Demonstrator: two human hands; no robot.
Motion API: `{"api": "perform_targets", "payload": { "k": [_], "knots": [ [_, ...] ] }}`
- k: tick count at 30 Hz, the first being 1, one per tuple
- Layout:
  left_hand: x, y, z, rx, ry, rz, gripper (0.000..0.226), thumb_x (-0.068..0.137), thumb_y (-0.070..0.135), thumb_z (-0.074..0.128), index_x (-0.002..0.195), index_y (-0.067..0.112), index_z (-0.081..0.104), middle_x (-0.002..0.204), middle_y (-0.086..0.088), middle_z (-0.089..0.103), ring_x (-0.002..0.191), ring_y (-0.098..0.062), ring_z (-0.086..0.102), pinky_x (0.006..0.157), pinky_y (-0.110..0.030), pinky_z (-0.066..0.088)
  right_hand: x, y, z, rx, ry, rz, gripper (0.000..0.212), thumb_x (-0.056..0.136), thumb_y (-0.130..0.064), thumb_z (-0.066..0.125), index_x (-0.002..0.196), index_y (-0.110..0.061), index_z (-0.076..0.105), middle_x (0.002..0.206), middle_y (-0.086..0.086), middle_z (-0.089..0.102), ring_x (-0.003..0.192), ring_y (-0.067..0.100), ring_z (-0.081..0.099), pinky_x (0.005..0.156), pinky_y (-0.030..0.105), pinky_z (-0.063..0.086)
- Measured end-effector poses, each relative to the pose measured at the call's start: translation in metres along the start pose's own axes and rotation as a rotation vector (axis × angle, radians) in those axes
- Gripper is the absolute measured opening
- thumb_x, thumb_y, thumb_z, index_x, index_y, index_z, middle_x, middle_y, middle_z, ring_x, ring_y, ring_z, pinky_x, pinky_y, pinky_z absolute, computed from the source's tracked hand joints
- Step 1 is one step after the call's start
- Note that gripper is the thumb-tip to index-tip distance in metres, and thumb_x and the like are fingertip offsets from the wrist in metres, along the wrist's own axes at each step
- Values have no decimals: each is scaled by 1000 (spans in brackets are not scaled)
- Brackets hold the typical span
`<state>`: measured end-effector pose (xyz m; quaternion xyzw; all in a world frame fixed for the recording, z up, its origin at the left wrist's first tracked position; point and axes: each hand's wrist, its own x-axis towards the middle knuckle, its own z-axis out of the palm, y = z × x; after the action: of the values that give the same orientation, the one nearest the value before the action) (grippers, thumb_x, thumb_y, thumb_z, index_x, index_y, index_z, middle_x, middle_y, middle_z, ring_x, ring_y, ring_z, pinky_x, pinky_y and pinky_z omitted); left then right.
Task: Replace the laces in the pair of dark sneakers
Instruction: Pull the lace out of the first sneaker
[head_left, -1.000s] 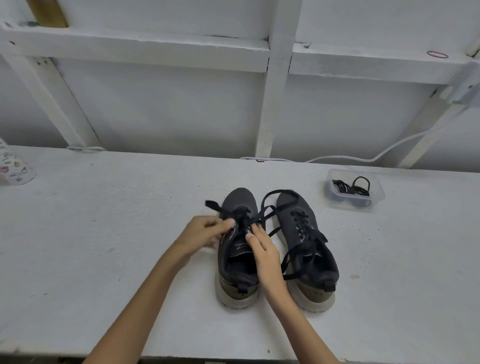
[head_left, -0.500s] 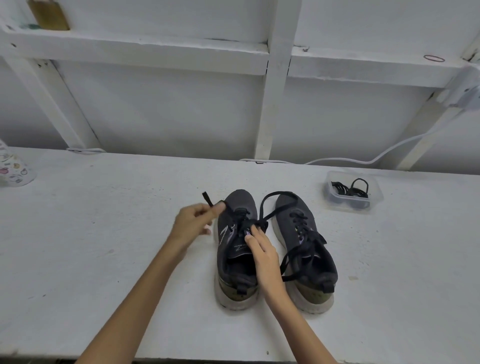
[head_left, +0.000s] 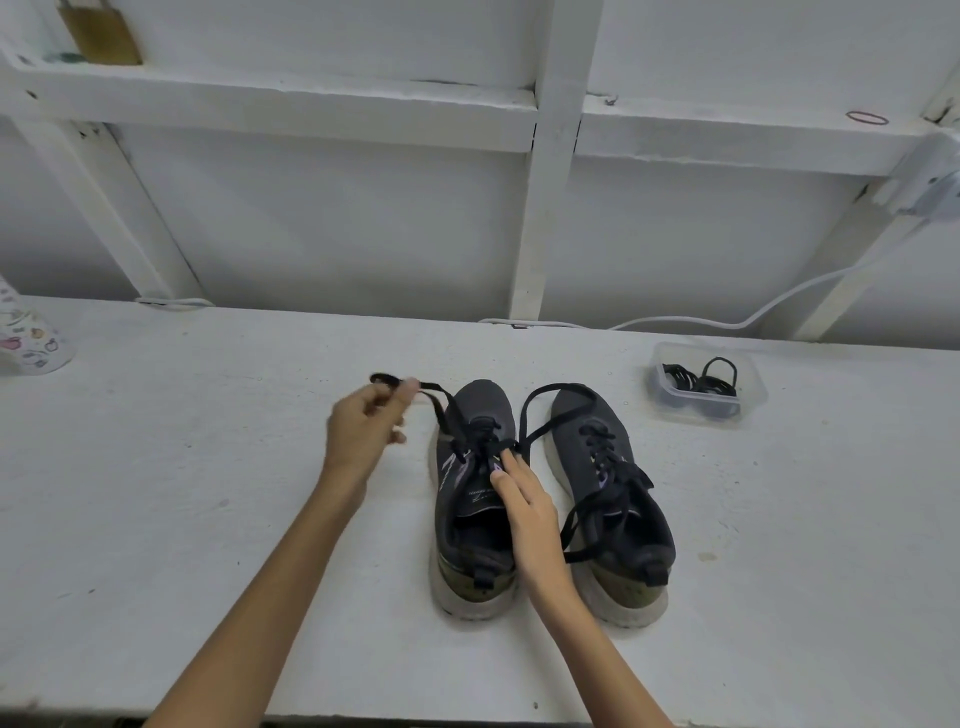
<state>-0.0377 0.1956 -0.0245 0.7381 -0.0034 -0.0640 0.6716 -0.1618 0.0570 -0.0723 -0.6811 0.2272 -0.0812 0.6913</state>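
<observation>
Two dark sneakers stand side by side on the white table, toes away from me. My left hand (head_left: 366, 431) pinches one end of the black lace (head_left: 434, 397) and holds it out to the left of the left sneaker (head_left: 475, 499). My right hand (head_left: 527, 512) rests on that sneaker's tongue, straight fingers pressing near the eyelets. The lace's other end loops over toward the right sneaker (head_left: 608, 488), which is laced with loose ends hanging across its opening.
A clear plastic tub (head_left: 709, 397) with coiled black laces sits at the back right. A white cable (head_left: 727, 322) runs along the wall. A patterned cup (head_left: 31, 345) stands at the far left edge. A white shelf frame rises behind the table (head_left: 208, 493).
My left hand has drawn the lace end out to the left and away from the left sneaker. My right hand has stayed on the tongue.
</observation>
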Motion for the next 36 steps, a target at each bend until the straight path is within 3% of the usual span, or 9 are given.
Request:
{"api": "perform_targets", "payload": {
  "k": [3, 6, 9, 13, 17, 22, 27, 31, 36],
  "knots": [
    [-20, -21, 11, 99, -267, -107, 43, 77, 46, 75, 84, 4, 68, 73, 0, 61, 67, -12, 55, 61, -25, 50, 0, -3, 2, 0, 20, -11, 35, 97, -28, 55, 130, -20, 62, 139, -6, 54, 130, 7, 46, 112, 27, 32],
    [-26, -35, 22, 194, -313, -48, 26, 83, 31, 74, 81, 6, 68, 70, -2, 62, 65, -12, 56, 60, -24, 49, -1, -5, 5, -6, 28, -26, 18, 88, -37, 54, 93, -27, 68, 109, 1, 64, 105, 15, 57, 99, 35, 42],
    [-15, -24, 19, 203, -196, 65, 15, 86, 17, 71, 76, 7, 66, 60, 3, 58, 52, -6, 50, 56, -22, 44, 0, -1, 3, 5, 11, 0, 30, 88, -45, 58, 111, -26, 66, 125, -3, 58, 120, 12, 50, 109, 31, 33],
    [10, -2, 2, 45, 54, 123, 14, 88, 19, 69, 76, 13, 65, 57, 6, 55, 50, -7, 47, 64, -32, 45, -1, -2, 0, -28, 14, 32, 45, 98, -25, 54, 143, -19, 48, 150, -9, 40, 141, 4, 31, 111, 18, 21],
    [-2, -12, 12, 54, -13, 61, 24, 90, 29, 66, 89, 5, 67, 68, 0, 60, 53, -4, 52, 70, -39, 50, -2, -1, 0, -32, 28, 23, 47, 98, -26, 54, 144, -19, 46, 154, -5, 37, 142, 6, 30, 115, 21, 21],
    [-31, -31, 25, 147, -196, 39, 13, 85, 31, 72, 85, 18, 73, 71, 12, 69, 68, -7, 60, 68, -23, 51, -2, -1, -1, -108, 47, -42, 43, 97, -32, 57, 139, -22, 52, 146, -7, 46, 138, 8, 38, 116, 28, 28],
    [-32, -46, 31, 315, -151, 166, 16, 86, 22, 71, 78, 8, 71, 75, 1, 71, 74, -12, 66, 70, -25, 52, -2, -22, -14, -374, 265, -345, 32, 83, -39, 73, 106, -29, 53, 108, -19, 47, 106, -2, 48, 85, 18, 42],
    [-31, -51, 33, 301, -95, 130, 23, 95, 21, 59, 81, 3, 63, 69, 6, 67, 62, 0, 60, 67, -24, 51, 16, -55, -21, -873, 47, -650, 36, 84, -28, 69, 119, -25, 59, 121, -11, 53, 109, 9, 49, 85, 25, 47],
    [-33, -51, 28, 75, -5, 56, 26, 94, 24, 62, 79, 4, 60, 62, 2, 67, 56, -6, 58, 56, -21, 48, 38, -73, -23, -1025, -171, -502, 34, 88, -16, 59, 120, -23, 63, 116, -7, 58, 105, 13, 53, 79, 33, 48]
  ]
}}
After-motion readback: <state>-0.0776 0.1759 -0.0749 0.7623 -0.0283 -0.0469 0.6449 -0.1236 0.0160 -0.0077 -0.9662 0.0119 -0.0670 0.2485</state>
